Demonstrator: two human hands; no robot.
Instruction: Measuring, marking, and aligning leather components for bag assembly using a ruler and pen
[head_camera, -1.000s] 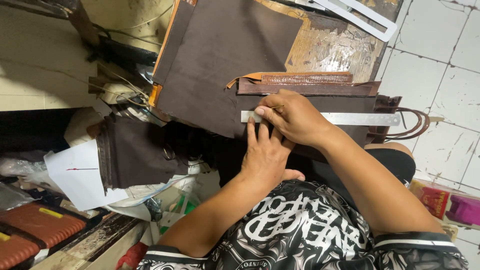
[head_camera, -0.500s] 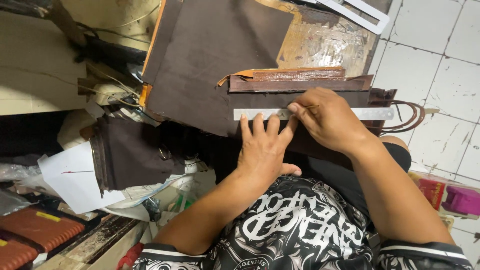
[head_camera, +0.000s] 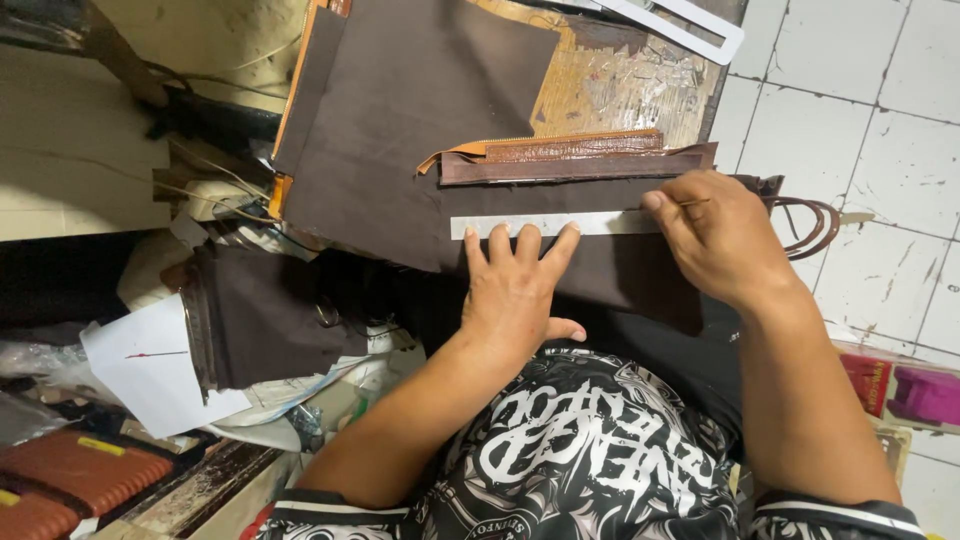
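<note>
A metal ruler (head_camera: 500, 225) lies across a dark brown sheet of fabric (head_camera: 400, 130) on a wooden board. My left hand (head_camera: 515, 290) presses flat on the fabric with its fingertips against the ruler's near edge. My right hand (head_camera: 720, 235) is at the ruler's right end, fingers pinched on a thin marking tool (head_camera: 690, 203) held against the ruler. Just beyond the ruler lie a brown strip (head_camera: 575, 165) and a tan zipper piece (head_camera: 560, 145).
A white frame template (head_camera: 690, 25) lies at the board's far end. Brown cord loops (head_camera: 805, 220) hang at the right over white floor tiles (head_camera: 850, 110). More dark fabric (head_camera: 265, 320), white paper (head_camera: 145, 370) and orange-brown cases (head_camera: 85, 475) clutter the left.
My right hand has slid along the ruler from its left end to its right end. My left hand has spread flat below the ruler.
</note>
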